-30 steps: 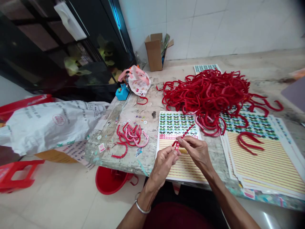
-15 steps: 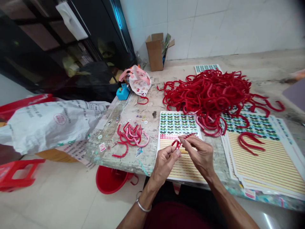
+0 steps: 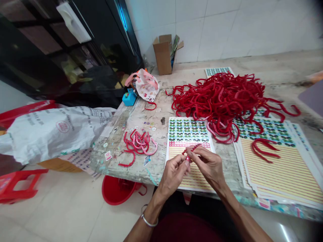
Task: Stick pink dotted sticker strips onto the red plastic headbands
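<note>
My left hand (image 3: 176,171) is closed in a pinch on a thin red curved band (image 3: 188,158), held above a sticker sheet (image 3: 186,178). Close against it, my right hand (image 3: 208,164) pinches the same band, whose dotted end sticks up past the fingers. The fingertips hide much of the band. Beneath both hands, the sheet shows green-and-blue pictures at the top, a pink dotted strip, then yellow striped rows. To the left lies a small heap of red and pink curved bands (image 3: 141,143).
A large tangled pile of red bands (image 3: 222,97) covers the back right. More sticker sheets (image 3: 282,168) are stacked at the right. Behind stand a cardboard box (image 3: 163,57), a pink-and-white bag (image 3: 147,85) and a blue tape dispenser (image 3: 129,97). A red bucket (image 3: 116,191) is below the table edge.
My right hand has shifted slightly left and down, closer to my left fingers. The band has turned between them, and its loop is now more covered.
</note>
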Demonstrator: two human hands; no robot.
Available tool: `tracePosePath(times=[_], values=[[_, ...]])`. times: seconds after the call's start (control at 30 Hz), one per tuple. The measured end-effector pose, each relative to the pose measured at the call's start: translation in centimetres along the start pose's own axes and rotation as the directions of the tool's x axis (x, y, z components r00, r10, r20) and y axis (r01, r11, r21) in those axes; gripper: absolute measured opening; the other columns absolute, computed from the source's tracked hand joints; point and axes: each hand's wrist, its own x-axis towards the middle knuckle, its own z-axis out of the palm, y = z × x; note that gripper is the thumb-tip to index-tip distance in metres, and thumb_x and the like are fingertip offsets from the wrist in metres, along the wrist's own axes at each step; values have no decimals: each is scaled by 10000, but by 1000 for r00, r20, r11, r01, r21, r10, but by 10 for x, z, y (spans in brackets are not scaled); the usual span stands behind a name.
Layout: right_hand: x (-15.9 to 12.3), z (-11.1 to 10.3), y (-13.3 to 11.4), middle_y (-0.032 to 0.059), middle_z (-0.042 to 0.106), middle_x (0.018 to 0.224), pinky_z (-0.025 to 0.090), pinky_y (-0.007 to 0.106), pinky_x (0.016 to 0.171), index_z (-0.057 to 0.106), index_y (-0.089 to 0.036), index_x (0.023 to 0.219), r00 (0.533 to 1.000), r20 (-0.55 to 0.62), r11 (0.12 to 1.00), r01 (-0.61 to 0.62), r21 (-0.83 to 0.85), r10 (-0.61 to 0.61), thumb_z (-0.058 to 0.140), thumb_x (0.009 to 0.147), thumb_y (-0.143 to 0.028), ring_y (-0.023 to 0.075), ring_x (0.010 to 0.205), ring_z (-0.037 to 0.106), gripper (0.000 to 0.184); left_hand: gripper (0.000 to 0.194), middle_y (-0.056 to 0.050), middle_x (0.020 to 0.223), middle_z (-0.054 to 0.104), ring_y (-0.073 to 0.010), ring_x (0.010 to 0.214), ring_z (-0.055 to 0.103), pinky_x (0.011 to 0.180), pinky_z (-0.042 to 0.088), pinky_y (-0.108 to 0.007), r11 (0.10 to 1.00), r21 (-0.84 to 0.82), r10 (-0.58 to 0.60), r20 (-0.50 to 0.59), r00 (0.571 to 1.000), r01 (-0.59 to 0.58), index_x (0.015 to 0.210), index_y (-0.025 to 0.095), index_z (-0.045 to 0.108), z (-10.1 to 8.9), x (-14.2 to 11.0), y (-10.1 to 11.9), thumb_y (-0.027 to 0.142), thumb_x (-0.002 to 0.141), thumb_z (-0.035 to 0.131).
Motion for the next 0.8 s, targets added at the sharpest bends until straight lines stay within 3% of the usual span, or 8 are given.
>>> tracePosePath(times=[0.1, 0.17, 0.27, 0.37, 0.5, 0.63, 0.8], values=[[-3, -1, 2, 60, 690, 900, 546, 365, 733, 698, -234, 883, 994, 43, 993, 103, -58, -101, 604, 811, -117, 217, 860, 640, 166, 237, -20, 709, 548, -145, 681, 497, 678, 398, -260, 999, 28, 20, 7, 1000, -20, 847, 142, 596, 1, 1, 6, 326, 890, 453], [-5, -1, 3, 62, 679, 956, 546, 397, 785, 681, -248, 969, 994, 46, 993, 103, -59, -101, 610, 809, -119, 224, 917, 625, 218, 250, -4, 667, 516, -137, 644, 467, 645, 386, -249, 999, 31, 22, -18, 1000, -22, 837, 145, 603, 2, 1, 6, 331, 892, 445], [-8, 0, 3, 68, 611, 1128, 556, 407, 826, 597, -262, 1154, 999, 31, 1000, -16, 20, 15, 630, 807, -169, 228, 1023, 585, 361, 231, 18, 634, 461, -123, 608, 421, 610, 359, -234, 999, 36, 42, -50, 998, -41, 775, 153, 581, 3, -1, 4, 314, 887, 459], [-9, 0, 4, 66, 528, 1259, 530, 420, 901, 550, -263, 1212, 989, 42, 980, -146, 136, 142, 660, 790, -219, 239, 1132, 523, 439, 209, 20, 636, 444, -122, 615, 414, 618, 355, -234, 996, 42, 77, -44, 996, -75, 774, 155, 566, 3, -5, 1, 283, 892, 451], [-5, -3, 8, 53, 493, 1309, 456, 454, 984, 518, -286, 1232, 949, 163, 893, -310, 325, 270, 725, 736, -272, 258, 1225, 449, 538, 193, 11, 656, 464, -126, 636, 428, 646, 360, -245, 991, 60, 119, -15, 993, -118, 827, 155, 574, 1, -10, -3, 270, 901, 439], [1, -7, 5, 66, 479, 1336, 429, 459, 994, 515, -293, 1232, 915, 326, 808, -373, 455, 239, 733, 731, -287, 264, 1254, 423, 546, 193, -3, 676, 517, -140, 669, 473, 676, 377, -257, 991, 49, 120, 33, 992, -121, 915, 154, 594, -2, -13, -4, 275, 898, 445], [0, -7, 0, 66, 514, 1291, 401, 469, 1023, 539, -282, 1198, 926, 306, 809, -351, 472, 223, 744, 719, -255, 262, 1247, 433, 521, 203, -44, 799, 603, -180, 796, 541, 763, 404, -283, 991, 73, 109, 58, 992, -113, 930, 153, 625, -4, -14, 0, 275, 887, 468]])
